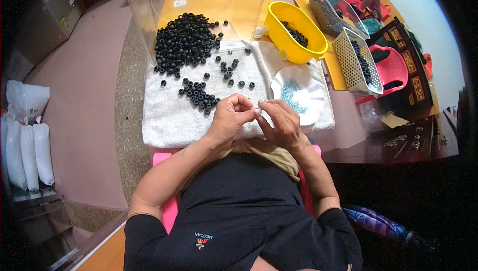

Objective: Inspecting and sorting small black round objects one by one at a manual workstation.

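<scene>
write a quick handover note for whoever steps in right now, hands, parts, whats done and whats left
Left hand and right hand: fingertips pinched together over the white towel's near edge, on something too small to identify.
Parts: small black ring-shaped beads in a big pile at the towel's far left, with a smaller loose cluster just beyond the left hand. White scalloped dish of tiny bluish metal pieces by the right hand.
Done: yellow oval plastic tub holds a few black rings; whether finished, cannot tell.
Left: most rings still lie on the towel.
</scene>
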A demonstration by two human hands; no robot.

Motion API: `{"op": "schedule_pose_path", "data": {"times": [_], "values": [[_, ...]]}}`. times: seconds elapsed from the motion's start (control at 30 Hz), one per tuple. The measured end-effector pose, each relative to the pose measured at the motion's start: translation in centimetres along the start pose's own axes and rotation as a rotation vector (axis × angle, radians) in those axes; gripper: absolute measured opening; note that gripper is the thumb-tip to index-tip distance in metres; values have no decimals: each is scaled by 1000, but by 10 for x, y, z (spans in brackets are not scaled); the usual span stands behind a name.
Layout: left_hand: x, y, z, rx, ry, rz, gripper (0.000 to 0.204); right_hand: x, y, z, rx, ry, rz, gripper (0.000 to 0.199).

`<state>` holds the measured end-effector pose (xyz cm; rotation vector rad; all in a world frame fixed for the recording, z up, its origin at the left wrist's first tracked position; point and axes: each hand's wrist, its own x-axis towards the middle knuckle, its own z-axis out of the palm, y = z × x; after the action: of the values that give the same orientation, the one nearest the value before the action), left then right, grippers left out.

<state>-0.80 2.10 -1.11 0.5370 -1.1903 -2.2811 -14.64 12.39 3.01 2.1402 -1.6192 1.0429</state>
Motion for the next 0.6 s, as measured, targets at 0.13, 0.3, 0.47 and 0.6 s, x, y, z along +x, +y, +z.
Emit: {"op": "schedule_pose_path", "data": {"times": [0.13,0.3,0.47,0.6], "values": [[-2,3,2,5,-36,4,15,-1,0,-3,7,8,-21,39],[-4,8,3,13,-103,-18,15,1,-1,-8,56,-8,-48,38],[-6,13,6,-16,-155,-59,13,-1,-3,-13,98,-41,-39,37],[-6,11,5,-74,-183,-77,13,-4,0,-11,70,-22,-101,35]]}}
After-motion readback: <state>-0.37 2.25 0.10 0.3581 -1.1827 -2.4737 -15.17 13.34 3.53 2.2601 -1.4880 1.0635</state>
